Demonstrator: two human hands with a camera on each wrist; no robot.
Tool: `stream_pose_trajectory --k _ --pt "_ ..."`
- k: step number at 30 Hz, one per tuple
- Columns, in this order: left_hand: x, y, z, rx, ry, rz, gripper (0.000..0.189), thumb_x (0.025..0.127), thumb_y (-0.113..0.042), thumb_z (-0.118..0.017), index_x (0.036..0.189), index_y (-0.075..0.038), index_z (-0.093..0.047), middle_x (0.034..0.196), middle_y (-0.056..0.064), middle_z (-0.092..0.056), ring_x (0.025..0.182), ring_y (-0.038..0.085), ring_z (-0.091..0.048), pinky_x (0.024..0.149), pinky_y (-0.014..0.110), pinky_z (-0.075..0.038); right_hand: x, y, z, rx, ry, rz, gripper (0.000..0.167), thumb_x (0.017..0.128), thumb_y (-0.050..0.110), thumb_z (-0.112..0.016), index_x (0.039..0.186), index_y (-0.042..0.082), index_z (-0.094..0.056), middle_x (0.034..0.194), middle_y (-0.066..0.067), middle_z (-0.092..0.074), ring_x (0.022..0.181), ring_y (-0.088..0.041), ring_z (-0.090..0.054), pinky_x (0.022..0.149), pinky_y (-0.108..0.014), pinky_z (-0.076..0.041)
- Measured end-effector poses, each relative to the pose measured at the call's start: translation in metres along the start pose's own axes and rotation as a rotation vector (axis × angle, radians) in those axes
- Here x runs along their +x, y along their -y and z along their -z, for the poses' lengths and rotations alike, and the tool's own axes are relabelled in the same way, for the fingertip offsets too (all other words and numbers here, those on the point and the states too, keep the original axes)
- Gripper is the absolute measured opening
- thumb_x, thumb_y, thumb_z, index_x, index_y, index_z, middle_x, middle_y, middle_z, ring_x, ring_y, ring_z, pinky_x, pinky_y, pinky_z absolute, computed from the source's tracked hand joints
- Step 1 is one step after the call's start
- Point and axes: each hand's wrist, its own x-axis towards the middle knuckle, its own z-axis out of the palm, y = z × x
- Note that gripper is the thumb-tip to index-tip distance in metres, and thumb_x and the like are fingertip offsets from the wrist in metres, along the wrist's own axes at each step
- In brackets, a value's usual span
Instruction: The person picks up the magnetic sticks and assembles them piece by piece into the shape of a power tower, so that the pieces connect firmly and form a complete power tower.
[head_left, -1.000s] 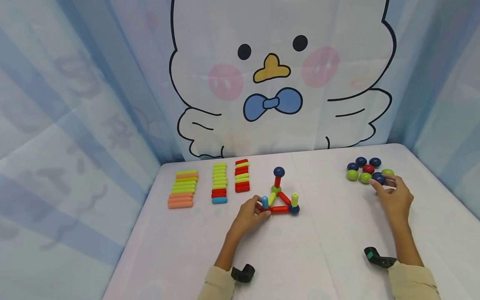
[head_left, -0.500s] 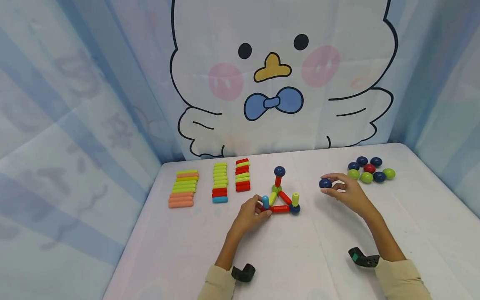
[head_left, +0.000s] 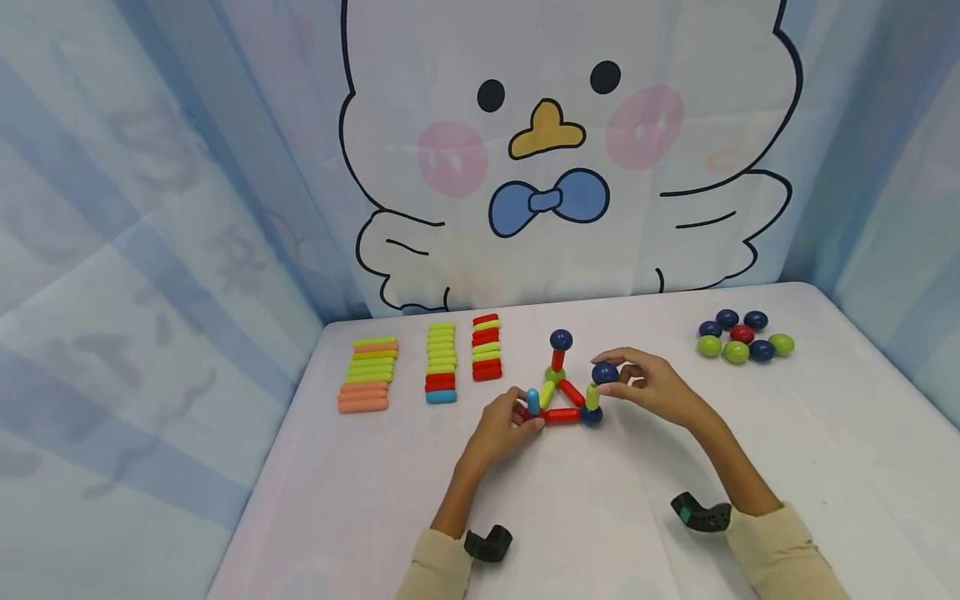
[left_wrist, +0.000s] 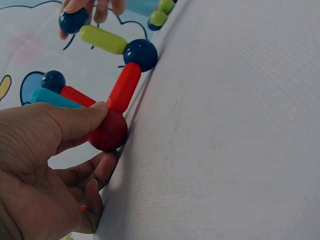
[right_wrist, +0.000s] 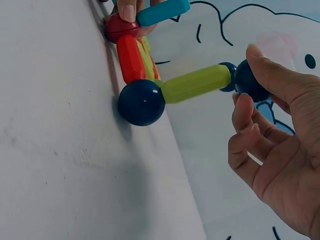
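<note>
A triangular frame of coloured rods and balls stands on the table; a red rod (head_left: 562, 416) forms its front side. My left hand (head_left: 498, 427) pinches the red ball (left_wrist: 110, 132) at the front left corner, with a light blue rod (head_left: 533, 402) rising from it. Between thumb and fingers, my right hand (head_left: 651, 388) holds a dark blue ball (head_left: 604, 372) by the top of the upright yellow-green rod (right_wrist: 197, 84). Whether ball and rod touch I cannot tell. That rod stands on another dark blue ball (right_wrist: 141, 102). At the back corner, a red upright carries a blue ball (head_left: 561, 340).
Loose blue, green and red balls lie in a cluster at the back right, a red ball (head_left: 742, 334) among them. Three columns of rods lie at the back left, including orange rods (head_left: 363, 406) and a light blue rod (head_left: 441, 397). A printed curtain hangs behind.
My right hand has carried the dark blue ball from the cluster leftward to the yellow-green upright. The left hand has stayed on the red ball at the frame's corner.
</note>
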Motion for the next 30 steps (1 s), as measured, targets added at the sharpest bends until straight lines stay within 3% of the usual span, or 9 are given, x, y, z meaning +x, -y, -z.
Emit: stream_pose_trajectory --k 9,18,23,30 --pt "0.000 -0.001 0.000 0.000 0.006 0.010 0.039 0.088 -0.028 -0.073 0.119 -0.012 -0.055 0.100 0.002 -0.061 0.087 0.013 -0.055 0.076 0.024 -0.054 0.002 0.005 -0.008 -0.015 0.022 0.050 0.043 0.087 0.022 -0.075 0.126 0.012 -0.062 0.114 -0.008 -0.065 0.080 -0.013 -0.057 0.069 -0.022 -0.049" --pt "0.002 -0.001 0.001 0.002 -0.002 0.004 0.039 0.088 -0.028 -0.073 0.119 -0.012 -0.055 0.100 0.002 -0.062 0.087 0.013 -0.055 0.077 0.024 -0.054 0.003 -0.002 -0.009 -0.065 0.116 -0.027 0.049 0.086 0.023 -0.075 0.127 0.003 -0.056 0.095 -0.007 -0.063 0.079 -0.015 -0.055 0.066 -0.022 -0.050" --pt "0.001 0.000 0.001 -0.001 0.002 0.005 0.039 0.088 -0.028 -0.073 0.119 -0.012 -0.055 0.100 0.002 -0.062 0.087 0.013 -0.055 0.077 0.025 -0.053 0.002 -0.009 -0.015 -0.145 0.204 -0.055 0.041 0.085 0.029 -0.076 0.111 0.002 -0.060 0.087 -0.004 -0.063 0.076 -0.014 -0.053 0.063 -0.023 -0.048" --pt "-0.001 0.000 0.003 -0.009 0.019 -0.002 0.038 0.088 -0.028 -0.074 0.117 -0.012 -0.055 0.098 0.001 -0.062 0.086 0.012 -0.055 0.076 0.024 -0.053 0.001 -0.013 -0.024 -0.176 0.218 -0.081 0.036 0.083 0.027 -0.078 0.103 0.002 -0.061 0.084 -0.003 -0.062 0.077 -0.014 -0.053 0.063 -0.023 -0.047"
